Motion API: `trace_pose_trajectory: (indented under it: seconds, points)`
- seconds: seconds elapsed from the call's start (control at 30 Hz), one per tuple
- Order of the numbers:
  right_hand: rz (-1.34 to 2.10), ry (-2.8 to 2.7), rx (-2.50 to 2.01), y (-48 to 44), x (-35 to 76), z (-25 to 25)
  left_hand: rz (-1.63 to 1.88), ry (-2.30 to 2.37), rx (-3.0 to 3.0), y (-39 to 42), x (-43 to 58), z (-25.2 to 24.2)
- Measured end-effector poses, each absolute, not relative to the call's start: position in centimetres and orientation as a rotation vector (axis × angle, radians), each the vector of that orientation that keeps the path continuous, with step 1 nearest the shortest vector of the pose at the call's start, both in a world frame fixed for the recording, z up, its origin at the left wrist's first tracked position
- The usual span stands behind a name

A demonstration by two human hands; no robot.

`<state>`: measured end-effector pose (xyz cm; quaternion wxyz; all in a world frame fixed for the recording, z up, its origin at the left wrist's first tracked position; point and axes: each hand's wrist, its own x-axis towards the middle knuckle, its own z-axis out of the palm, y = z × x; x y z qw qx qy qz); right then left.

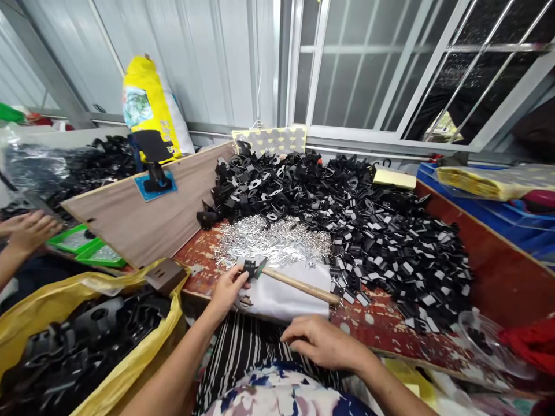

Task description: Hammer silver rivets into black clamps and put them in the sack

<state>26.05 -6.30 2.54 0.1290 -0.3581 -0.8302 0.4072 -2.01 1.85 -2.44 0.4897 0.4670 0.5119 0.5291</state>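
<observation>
My left hand [229, 290] is closed on a small black plastic part [250, 267], pinched between thumb and fingers. Right beside that part lies a hammer [303, 284], its wooden handle pointing right across a white cloth [277, 297]. The hammer head is partly covered by the black part. Over my lap, just off the table's front edge, my right hand [323, 342] hovers with loosely bent fingers, apart from the thumb, and nothing visible in it. Beyond the cloth spreads a heap of shiny metal pins [277, 240].
Black plastic parts [295, 185] are piled behind the pins; black pieces with grey faces [390, 248] heap at right. A yellow sack [173, 329] of black parts stands at front left. Past a wooden board [160, 214], another person's hands [32, 231] show. A clear bowl [481, 338] sits right.
</observation>
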Motion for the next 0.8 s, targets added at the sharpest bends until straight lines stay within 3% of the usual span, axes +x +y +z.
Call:
trace_pose_trajectory:
  seconds: [0.13, 0.37, 0.8]
  points:
    - [1.148, -2.677, -1.128, -4.5, 26.1, 3.7, 1.277, 1.271, 1.165, 2.0, -2.3, -2.4]
    - [1.317, -2.710, -1.151, -6.5, 27.3, -1.4, 1.269, 1.287, 1.199, 2.4, -2.7, -2.7]
    - [1.072, -2.891, -1.227, -11.5, 28.0, -2.8, 1.416, 1.111, 1.376, 3.7, -2.7, -5.0]
